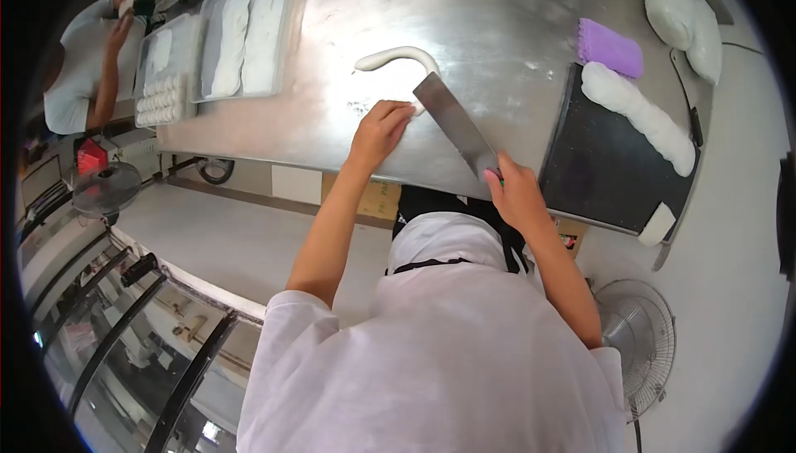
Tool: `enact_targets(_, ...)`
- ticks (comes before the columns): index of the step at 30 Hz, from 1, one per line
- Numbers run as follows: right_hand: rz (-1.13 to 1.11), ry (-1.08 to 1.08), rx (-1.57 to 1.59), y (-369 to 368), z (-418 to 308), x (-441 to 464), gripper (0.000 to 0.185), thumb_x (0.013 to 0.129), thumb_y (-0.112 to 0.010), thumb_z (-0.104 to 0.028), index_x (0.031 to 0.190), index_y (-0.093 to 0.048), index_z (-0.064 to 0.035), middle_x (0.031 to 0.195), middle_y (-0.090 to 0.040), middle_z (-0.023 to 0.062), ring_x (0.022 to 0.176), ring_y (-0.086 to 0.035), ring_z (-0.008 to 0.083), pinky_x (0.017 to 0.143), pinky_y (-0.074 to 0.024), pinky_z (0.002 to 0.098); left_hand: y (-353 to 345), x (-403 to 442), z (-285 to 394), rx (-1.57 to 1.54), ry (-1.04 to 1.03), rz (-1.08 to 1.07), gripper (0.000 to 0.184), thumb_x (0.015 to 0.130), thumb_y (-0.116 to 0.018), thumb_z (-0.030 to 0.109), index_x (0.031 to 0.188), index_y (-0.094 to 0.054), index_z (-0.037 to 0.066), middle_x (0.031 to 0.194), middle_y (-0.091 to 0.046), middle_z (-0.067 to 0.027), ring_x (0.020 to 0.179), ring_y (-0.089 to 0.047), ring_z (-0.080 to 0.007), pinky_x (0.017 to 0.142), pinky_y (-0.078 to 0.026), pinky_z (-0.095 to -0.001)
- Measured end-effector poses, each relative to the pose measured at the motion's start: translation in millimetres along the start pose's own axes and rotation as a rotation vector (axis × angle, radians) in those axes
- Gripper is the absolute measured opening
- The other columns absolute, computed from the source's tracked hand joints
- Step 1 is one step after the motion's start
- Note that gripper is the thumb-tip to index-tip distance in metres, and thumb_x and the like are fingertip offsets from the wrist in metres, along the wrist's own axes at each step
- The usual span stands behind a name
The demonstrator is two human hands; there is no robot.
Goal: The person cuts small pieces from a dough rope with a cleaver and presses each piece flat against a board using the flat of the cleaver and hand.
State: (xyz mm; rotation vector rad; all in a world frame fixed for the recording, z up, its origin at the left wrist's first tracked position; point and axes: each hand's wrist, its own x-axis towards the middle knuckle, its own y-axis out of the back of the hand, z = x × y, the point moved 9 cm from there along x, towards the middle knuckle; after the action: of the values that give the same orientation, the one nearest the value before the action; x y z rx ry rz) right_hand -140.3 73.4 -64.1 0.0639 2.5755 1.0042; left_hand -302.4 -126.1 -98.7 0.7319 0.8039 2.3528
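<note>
A curved rope of white dough [396,54] lies on the steel table, bending round toward me. My right hand [518,192] is closed round the handle of a broad-bladed cleaver [454,121]. The blade slants up and left, its far end over the dough rope and hiding part of it. On the other side of the blade, my left hand [381,131] has its fingers curled together at the rope's near end, where a bit of dough shows at the fingertips. Whether the blade has cut through the dough is hidden.
Clear trays [290,38] of dough stand at the left, near another person's hands [123,18]. At the right, a long dough piece [643,113] rests on a black board [605,155], by a purple towel [609,47]. A fan [638,345] stands behind my right elbow.
</note>
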Motion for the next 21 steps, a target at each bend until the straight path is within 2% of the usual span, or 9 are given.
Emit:
enact_targets(5, -0.029, -0.072, -0.185, -14.3, -22.7, 18.0, 0.022, 0.1, -0.06, -0.018, 0.112, -0.051, -0.0017, 0.084, -0.069, 0.0281, 0.084, -0.066, 0.0522, 0.074, -0.0514, 0.0594, -2.1, 22.7, -4.2, 0.002, -0.116, -0.061, 0.025, 0.079, -0.079, 0.0, 0.102, -0.071, 0.006, 0.091, -0.065, -0.0089, 0.081, -0.064, -0.0268, 0.071, -0.053, -0.04)
enact_targets(10, 0.052, -0.121, -0.241, -58.6, -17.8, 29.0, 0.022, 0.101, -0.059, -0.016, 0.114, -0.05, -0.0005, 0.082, -0.069, 0.0273, 0.079, -0.065, 0.0538, 0.072, -0.0516, 0.0589, -9.4, 27.3, -0.8, -0.057, -0.195, -0.009, 0.021, 0.082, -0.079, 0.003, 0.101, -0.068, 0.005, 0.095, -0.065, -0.0104, 0.081, -0.063, -0.0262, 0.065, -0.052, -0.0366)
enact_targets(12, 0.091, -0.157, -0.127, -53.2, -23.8, 37.7, 0.025, 0.101, -0.06, -0.017, 0.115, -0.05, 0.0003, 0.084, -0.069, 0.028, 0.082, -0.064, 0.0544, 0.073, -0.0512, 0.0585, -7.9, 24.4, -12.4, -0.111, 0.074, 0.085, 0.015, 0.087, -0.077, 0.005, 0.1, -0.068, 0.004, 0.094, -0.067, -0.0099, 0.076, -0.064, -0.0222, 0.064, -0.052, -0.0319)
enact_targets(13, 0.116, -0.168, -0.024, -44.9, -20.2, 33.9, 0.027, 0.101, -0.061, -0.019, 0.116, -0.05, 0.001, 0.086, -0.069, 0.0288, 0.084, -0.064, 0.0549, 0.073, -0.0508, 0.0582, -13.3, 18.8, -23.3, -0.231, 0.302, 0.089, 0.016, 0.085, -0.076, 0.003, 0.097, -0.065, 0.002, 0.092, -0.068, -0.0126, 0.077, -0.065, -0.0237, 0.069, -0.053, -0.0363)
enact_targets(14, 0.169, -0.203, -0.018, -35.4, -7.5, 19.9, 0.027, 0.101, -0.061, -0.019, 0.116, -0.05, 0.001, 0.086, -0.069, 0.0288, 0.084, -0.064, 0.0549, 0.073, -0.0508, 0.0582, -13.9, 20.5, -21.3, -0.259, 0.355, 0.117, 0.015, 0.088, -0.076, 0.004, 0.098, -0.065, 0.002, 0.084, -0.07, -0.0106, 0.073, -0.066, -0.0191, 0.068, -0.053, -0.0347)
enact_targets(16, 0.4, -0.249, 0.204, -24.9, 14.2, -35.0, 0.033, 0.1, -0.064, -0.022, 0.117, -0.051, 0.0018, 0.091, -0.069, 0.03, 0.091, -0.063, 0.055, 0.076, -0.0495, 0.0576, -22.4, 30.7, -5.0, -0.317, 0.309, 0.118, 0.016, 0.086, -0.075, 0.002, 0.099, -0.066, 0.002, 0.082, -0.072, -0.0091, 0.074, -0.068, -0.0192, 0.073, -0.055, -0.0334)
enact_targets(19, 0.569, -0.431, 0.323, -7.6, 75.5, -128.8, 0.037, 0.099, -0.067, -0.025, 0.119, -0.054, 0.0033, 0.096, -0.07, 0.0289, 0.096, -0.065, 0.0518, 0.082, -0.0511, 0.0527, -66.8, 75.5, 78.1, -0.459, 0.188, -0.072, 0.017, 0.086, -0.074, 0.001, 0.102, -0.068, 0.001, 0.085, -0.074, -0.0099, 0.077, -0.07, -0.0218, 0.078, -0.055, -0.0332)
enact_targets(20, 0.69, -0.462, 0.352, -0.1, 92.0, -162.6, 0.037, 0.099, -0.067, -0.025, 0.119, -0.056, 0.0038, 0.097, -0.071, 0.0279, 0.097, -0.067, 0.0503, 0.083, -0.0523, 0.0503, -94.2, 88.4, 117.4, -0.483, 0.115, -0.202, 0.019, 0.085, -0.073, -0.001, 0.103, -0.07, 0.001, 0.091, -0.075, -0.0116, 0.084, -0.072, -0.0253, 0.082, -0.056, -0.0346)
enact_targets(21, 0.781, -0.502, 0.391, 6.5, 104.9, -194.6, 0.036, 0.099, -0.068, -0.024, 0.119, -0.056, 0.0038, 0.098, -0.072, 0.0257, 0.096, -0.069, 0.0466, 0.084, -0.053, 0.0473, -131.4, 94.1, 155.9, -0.473, -0.12, -0.342, 0.022, 0.085, -0.074, -0.002, 0.106, -0.072, 0.001, 0.1, -0.076, -0.0112, 0.09, -0.071, -0.0235, 0.085, -0.055, -0.0331)
